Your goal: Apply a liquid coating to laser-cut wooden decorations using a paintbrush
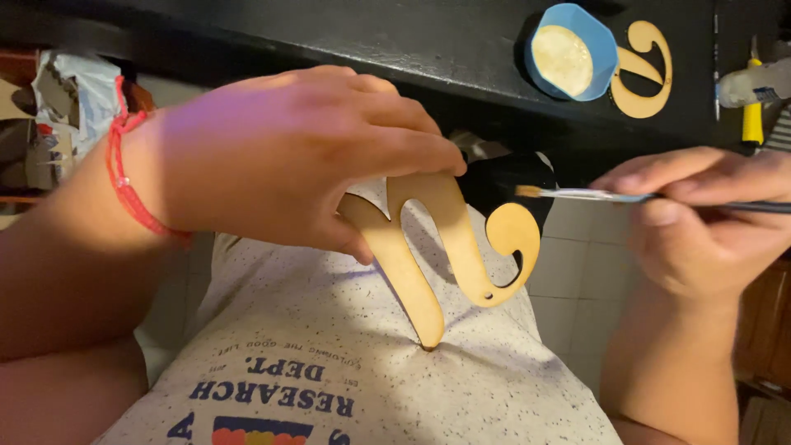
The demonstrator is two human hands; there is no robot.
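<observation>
Head view: person's lap beside a black table edge (pixel 371 49).
Left hand (pixel 280 156): gripping a curly plywood cutout (pixel 445 255), its tip resting on a speckled shirt (pixel 329 346).
Right hand (pixel 700 218): pinching a thin paintbrush (pixel 593 195), bristles nearing the cutout.
Tabletop: holding a blue bowl (pixel 573 53) of cream liquid, matching wooden swirl (pixel 643 70).

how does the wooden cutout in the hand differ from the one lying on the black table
The held wooden cutout stands on its tip against the shirt, gripped by the left hand; the cutout on the table lies flat, untouched. The held one looks larger, being nearer the camera. A brush in the right hand points at it; the other sits beside a blue bowl. Both are pale, curly wood.
</observation>
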